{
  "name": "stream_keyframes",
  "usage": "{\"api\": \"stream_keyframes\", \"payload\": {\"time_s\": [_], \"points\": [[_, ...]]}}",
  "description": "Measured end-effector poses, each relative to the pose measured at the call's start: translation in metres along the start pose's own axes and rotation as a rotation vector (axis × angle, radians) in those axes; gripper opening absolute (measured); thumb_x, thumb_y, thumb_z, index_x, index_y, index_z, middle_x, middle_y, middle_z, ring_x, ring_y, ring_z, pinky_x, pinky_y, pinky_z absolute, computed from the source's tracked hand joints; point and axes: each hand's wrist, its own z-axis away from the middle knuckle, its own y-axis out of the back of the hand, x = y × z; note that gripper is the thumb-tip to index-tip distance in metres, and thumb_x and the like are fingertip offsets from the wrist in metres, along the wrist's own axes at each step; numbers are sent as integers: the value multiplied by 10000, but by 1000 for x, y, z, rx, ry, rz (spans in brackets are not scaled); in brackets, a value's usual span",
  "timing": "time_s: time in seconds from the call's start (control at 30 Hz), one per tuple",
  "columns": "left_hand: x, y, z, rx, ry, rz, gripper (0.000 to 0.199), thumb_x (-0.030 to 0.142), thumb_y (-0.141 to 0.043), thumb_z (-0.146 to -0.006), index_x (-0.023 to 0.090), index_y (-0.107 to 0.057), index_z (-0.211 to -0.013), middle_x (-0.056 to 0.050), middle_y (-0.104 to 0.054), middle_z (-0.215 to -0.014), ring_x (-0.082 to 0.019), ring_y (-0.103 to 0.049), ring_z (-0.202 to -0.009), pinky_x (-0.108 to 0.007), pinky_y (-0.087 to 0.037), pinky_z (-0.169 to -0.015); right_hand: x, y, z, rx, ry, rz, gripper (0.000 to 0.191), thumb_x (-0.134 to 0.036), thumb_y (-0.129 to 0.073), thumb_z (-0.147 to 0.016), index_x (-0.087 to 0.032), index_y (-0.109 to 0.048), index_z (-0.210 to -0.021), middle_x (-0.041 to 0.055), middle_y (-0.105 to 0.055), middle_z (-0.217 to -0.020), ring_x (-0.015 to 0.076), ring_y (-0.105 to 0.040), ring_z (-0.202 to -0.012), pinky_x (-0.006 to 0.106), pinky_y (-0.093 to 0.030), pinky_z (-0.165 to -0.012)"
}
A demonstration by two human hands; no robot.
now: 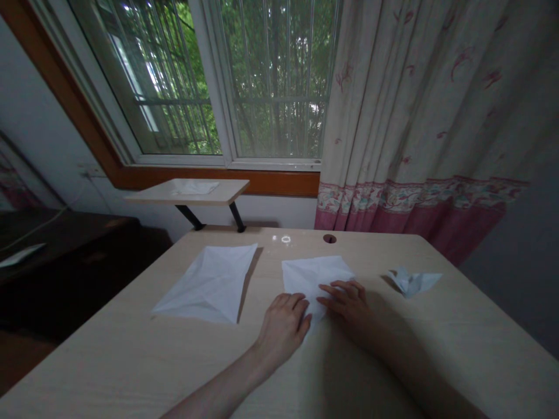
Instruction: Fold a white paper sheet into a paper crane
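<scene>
A white sheet of paper with fold creases lies near the middle of the desk, its near part partly covered by my hands. At its lower left edge my left hand is closed, fingers bent together and the thumb at the paper's near corner. My right hand rests on the paper's right side with its fingers apart and stretched out. To the left lies a second creased white sheet, slightly raised off the surface. A folded paper crane sits on the right, beyond my right hand.
The pale wooden desk has a round cable hole near its back edge. A small raised shelf at the back left bears another piece of white paper. Behind are a barred window and a patterned curtain.
</scene>
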Motion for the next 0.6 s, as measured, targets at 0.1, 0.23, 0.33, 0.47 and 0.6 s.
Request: {"api": "stream_keyframes", "payload": {"time_s": [0.1, 0.23, 0.33, 0.47, 0.6], "points": [[1, 2, 1, -19, -38, -16, 163, 233, -601, -870, 180, -658, -1014, -57, -679, -1068, -248, -625, -934, -414, -507, -857, -2, 5, -3, -15, -26, -111, 338, -175, -467, -938, -325, -616, -1201, -4, -598, -1313, 221, -486, -1183, 429, -358, -1000], [2, 2, 1, -34, -70, -29, 149, 270, -598, -883, 190, -655, -995, -49, -684, -1023, -248, -622, -918, -403, -504, -831, -4, 12, -6, -88, -17, -239, 326, -188, -452, -944, -250, -611, -1222, 48, -541, -1372, 230, -431, -1264, 443, -383, -1047], [2, 1, 2, -20, -84, -38, 154, 290, -606, -883, 190, -652, -991, -46, -684, -1032, -251, -618, -918, -401, -501, -820, -4, 15, -7, -103, -12, -300, 347, -166, -446, -932, -224, -603, -1235, 65, -531, -1380, 229, -416, -1290, 455, -387, -1069], [3, 0, 3, 12, -130, -63, 164, 325, -615, -881, 191, -659, -965, -46, -697, -1010, -253, -614, -875, -402, -496, -791, -3, 13, -7, -95, -49, -341, 340, -174, -450, -934, -217, -606, -1232, 83, -547, -1361, 233, -423, -1297, 469, -404, -1066], [4, -2, 5, 41, -174, -76, 170, 337, -619, -880, 192, -666, -954, -44, -708, -993, -248, -609, -844, -392, -490, -764, -1, 4, -5, -31, -71, -359, 315, -174, -471, -929, -203, -620, -1205, 102, -560, -1342, 233, -439, -1289, 466, -426, -1052]]}}
